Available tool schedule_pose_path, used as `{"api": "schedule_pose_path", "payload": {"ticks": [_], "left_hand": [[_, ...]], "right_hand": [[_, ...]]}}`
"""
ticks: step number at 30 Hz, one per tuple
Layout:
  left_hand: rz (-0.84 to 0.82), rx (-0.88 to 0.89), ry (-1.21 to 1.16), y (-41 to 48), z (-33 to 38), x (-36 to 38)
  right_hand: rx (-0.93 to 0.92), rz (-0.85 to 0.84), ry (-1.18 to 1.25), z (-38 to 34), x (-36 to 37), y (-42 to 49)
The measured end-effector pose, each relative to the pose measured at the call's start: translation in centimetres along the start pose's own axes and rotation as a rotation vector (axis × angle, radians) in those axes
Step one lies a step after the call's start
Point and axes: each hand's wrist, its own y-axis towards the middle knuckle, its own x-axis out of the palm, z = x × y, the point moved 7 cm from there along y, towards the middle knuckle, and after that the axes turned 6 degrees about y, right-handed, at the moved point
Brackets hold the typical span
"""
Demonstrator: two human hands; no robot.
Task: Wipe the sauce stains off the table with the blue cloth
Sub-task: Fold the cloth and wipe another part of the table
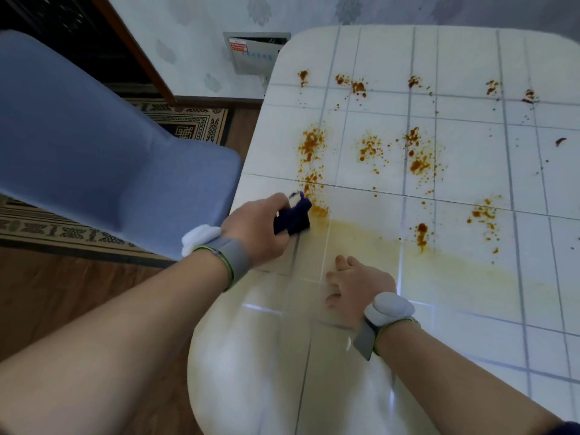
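Item count, head camera, single frame

We count one table [470, 312], one blue cloth [292, 218] and two hands, a left hand [255, 234] and a right hand [361, 281], with two grey wrist bands [389, 307], one per wrist. For sauce stains [311, 145] we log twelve main blotches as we group them: five in the far row, four in the middle row, three in the near row. The loose specks are too fine and too many for us to count. One pale yellow smear band [455, 265]. Off the table: one blue chair [94, 152], one patterned rug [188, 120] seen in two patches, one wall panel [254, 53]
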Motion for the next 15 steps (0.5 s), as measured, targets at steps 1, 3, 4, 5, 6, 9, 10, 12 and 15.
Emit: {"api": "schedule_pose_path", "payload": {"ticks": [1, 3, 4, 5, 6, 9, 10, 12, 15], "left_hand": [[0.069, 0.055, 0.008, 0.0, 0.6, -0.6], [0.157, 0.181, 0.071, -0.5, 1.7, -0.4], [0.172, 0.222, 0.111, -1.1, 2.1, 0.4], [0.150, 0.231, 0.157, -1.7, 2.1, 1.8], [0.082, 0.221, 0.205, -2.5, 2.1, 3.5], [-0.117, 0.195, 0.251, -4.8, 1.2, 8.1], [-0.103, 0.188, 0.214, -5.2, 1.0, 8.3], [0.018, 0.176, 0.192, -4.8, 0.5, 7.9], [-0.008, 0.211, 0.293, -3.1, 0.4, 8.7]], "right_hand": [[0.007, 0.002, 0.000, -0.1, -0.2, 0.0], [0.018, 0.018, 0.010, -0.1, -0.6, 0.0], [0.014, 0.031, 0.014, -0.1, -0.7, 0.0], [0.007, 0.030, 0.020, -0.2, -0.6, 0.0], [0.005, 0.018, 0.029, -0.2, -0.3, 0.0], [0.003, 0.018, 0.042, 0.0, 0.2, -0.3], [0.005, 0.026, 0.044, 0.0, 0.3, -0.3], [0.009, 0.047, 0.049, 0.0, 0.2, -0.4], [0.001, 0.077, 0.066, 0.0, 0.2, -0.5]]}}
